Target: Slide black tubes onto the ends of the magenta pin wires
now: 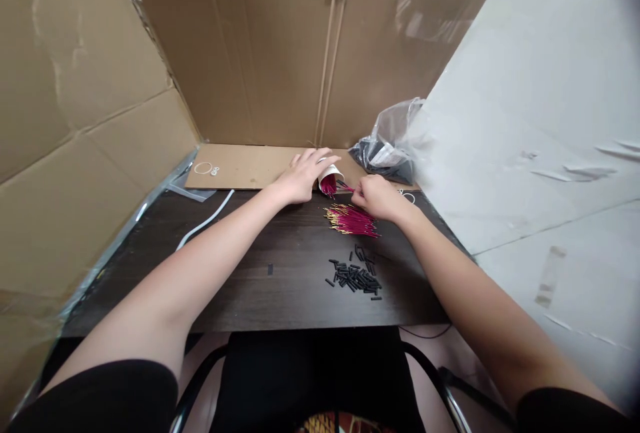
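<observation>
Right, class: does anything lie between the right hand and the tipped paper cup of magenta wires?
Nothing visible does. The right hand sits at the mouth of the paper cup, which the left hand steadies, touching the magenta wires poking out. The loose wire pile and black tubes lie nearer the person, off that line.

Clear plastic bag (394, 145), white cable (205, 220), cardboard walls (260, 46)

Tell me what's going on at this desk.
A person sits at a dark desk walled in by cardboard. The left hand holds a tipped white cup, and the right hand pinches magenta pins at its mouth. A pin pile lies just in front, with black tubes scattered nearer the person.
</observation>
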`<state>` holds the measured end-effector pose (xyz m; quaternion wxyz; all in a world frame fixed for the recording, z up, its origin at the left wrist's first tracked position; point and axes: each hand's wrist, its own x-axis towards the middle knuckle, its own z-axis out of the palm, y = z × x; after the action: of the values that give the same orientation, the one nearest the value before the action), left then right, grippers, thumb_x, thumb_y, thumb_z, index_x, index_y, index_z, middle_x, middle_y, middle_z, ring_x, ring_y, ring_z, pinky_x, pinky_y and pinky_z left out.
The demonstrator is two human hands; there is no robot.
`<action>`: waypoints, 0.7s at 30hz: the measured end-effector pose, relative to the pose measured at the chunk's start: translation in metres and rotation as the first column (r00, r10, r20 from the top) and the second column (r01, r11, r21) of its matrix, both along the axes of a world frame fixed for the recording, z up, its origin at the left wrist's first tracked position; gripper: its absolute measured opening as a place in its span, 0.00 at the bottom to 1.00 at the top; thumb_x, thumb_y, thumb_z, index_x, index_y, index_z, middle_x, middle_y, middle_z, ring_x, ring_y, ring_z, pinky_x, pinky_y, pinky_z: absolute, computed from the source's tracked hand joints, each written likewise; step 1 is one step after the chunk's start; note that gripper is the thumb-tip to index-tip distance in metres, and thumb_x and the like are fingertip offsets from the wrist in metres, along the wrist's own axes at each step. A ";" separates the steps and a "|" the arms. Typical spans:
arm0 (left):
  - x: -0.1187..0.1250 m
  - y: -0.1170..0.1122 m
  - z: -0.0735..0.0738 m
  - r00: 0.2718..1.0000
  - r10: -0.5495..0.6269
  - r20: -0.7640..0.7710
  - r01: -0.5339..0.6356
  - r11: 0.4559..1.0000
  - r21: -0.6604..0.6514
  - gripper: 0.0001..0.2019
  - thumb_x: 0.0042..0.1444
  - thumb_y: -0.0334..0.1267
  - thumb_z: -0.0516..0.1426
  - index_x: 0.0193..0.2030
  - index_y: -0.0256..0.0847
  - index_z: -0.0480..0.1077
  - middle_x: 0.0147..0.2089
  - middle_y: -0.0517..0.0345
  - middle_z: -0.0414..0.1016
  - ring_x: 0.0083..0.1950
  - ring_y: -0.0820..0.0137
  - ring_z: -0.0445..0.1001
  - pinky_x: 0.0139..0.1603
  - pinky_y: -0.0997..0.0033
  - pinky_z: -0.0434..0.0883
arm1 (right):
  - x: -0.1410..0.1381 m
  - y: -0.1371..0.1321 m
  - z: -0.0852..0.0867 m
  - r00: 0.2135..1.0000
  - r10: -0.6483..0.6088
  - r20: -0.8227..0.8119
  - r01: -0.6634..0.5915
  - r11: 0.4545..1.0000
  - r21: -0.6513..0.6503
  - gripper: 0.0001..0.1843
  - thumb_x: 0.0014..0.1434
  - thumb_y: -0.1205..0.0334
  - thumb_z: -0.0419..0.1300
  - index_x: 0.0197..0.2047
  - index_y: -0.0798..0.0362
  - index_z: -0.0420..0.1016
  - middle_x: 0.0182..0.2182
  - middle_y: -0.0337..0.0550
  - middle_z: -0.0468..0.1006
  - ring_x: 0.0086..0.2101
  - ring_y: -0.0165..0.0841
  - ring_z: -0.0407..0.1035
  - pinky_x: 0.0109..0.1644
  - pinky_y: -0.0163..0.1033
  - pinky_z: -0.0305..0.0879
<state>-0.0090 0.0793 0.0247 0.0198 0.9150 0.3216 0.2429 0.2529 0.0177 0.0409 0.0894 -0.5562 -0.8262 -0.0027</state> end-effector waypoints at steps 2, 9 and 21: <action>0.004 0.014 0.002 0.997 -0.058 -0.054 0.057 0.998 -0.026 0.47 0.50 0.19 0.58 0.79 0.45 0.65 0.82 0.42 0.62 0.81 0.44 0.59 0.78 0.35 0.58 | -0.003 0.002 0.001 0.999 -0.026 0.037 0.026 1.000 -0.014 0.11 0.67 0.65 0.60 0.33 0.56 0.81 0.30 0.53 0.77 0.31 0.38 0.68 0.39 0.45 0.57; 0.013 0.025 0.009 0.994 -0.110 0.004 0.109 0.987 -0.120 0.27 0.54 0.34 0.67 0.62 0.45 0.75 0.65 0.45 0.80 0.69 0.46 0.73 0.72 0.43 0.57 | -0.011 0.006 0.008 0.993 -0.070 0.095 0.073 0.997 -0.036 0.12 0.69 0.62 0.62 0.36 0.58 0.83 0.31 0.56 0.77 0.32 0.41 0.69 0.39 0.46 0.57; 0.020 0.000 0.021 0.980 -0.001 0.197 0.050 0.968 -0.245 0.28 0.45 0.38 0.72 0.55 0.44 0.76 0.52 0.50 0.83 0.49 0.55 0.79 0.51 0.58 0.72 | -0.019 0.011 0.028 0.973 -0.038 0.226 0.017 0.995 0.095 0.19 0.74 0.55 0.62 0.50 0.65 0.85 0.45 0.70 0.82 0.45 0.54 0.75 0.44 0.51 0.65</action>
<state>0.0111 0.0797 0.0459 0.1693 0.8810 0.3342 0.2891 0.2343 0.0291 0.0690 0.0198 -0.5587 -0.8224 -0.1057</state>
